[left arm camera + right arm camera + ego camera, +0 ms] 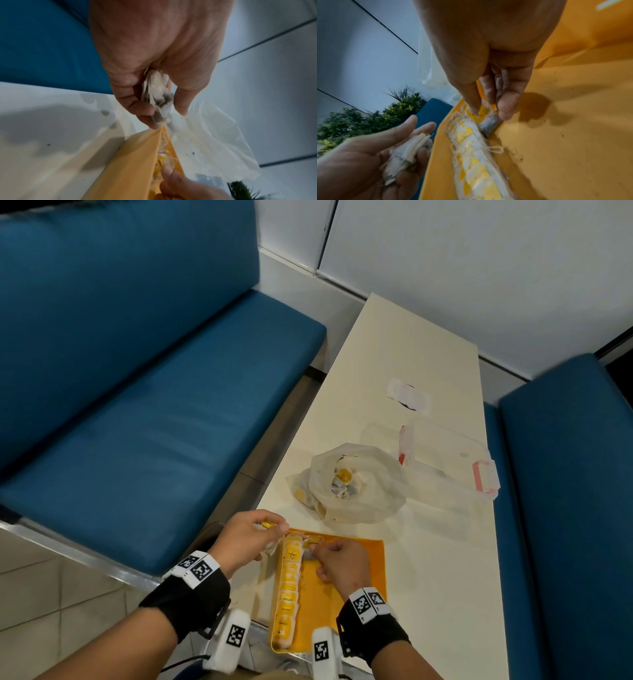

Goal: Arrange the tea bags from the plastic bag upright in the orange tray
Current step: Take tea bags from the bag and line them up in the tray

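Okay, your left hand (245, 537) grips a small bunch of tea bags (157, 97), fingers curled round them, just off the orange tray's (349, 583) far left corner. Your right hand (337, 565) is over the tray's far end, thumb and fingertips (506, 108) pinching one tea bag (489, 121) at the far end of the row (287, 587). That row runs upright along the tray's left wall, yellow tags up, strings looping off it. The tray sits at the table's (411, 344) near edge, left side. The plastic bag (356, 484) lies open just beyond the tray's far edge, more tea bags visible inside. A clear container with pink latches (455, 463) sits right of the bag, near the table's right edge. A small white wrapper (409, 395) lies farther back, mid-table. Blue bench seats (137, 405) flank the table.
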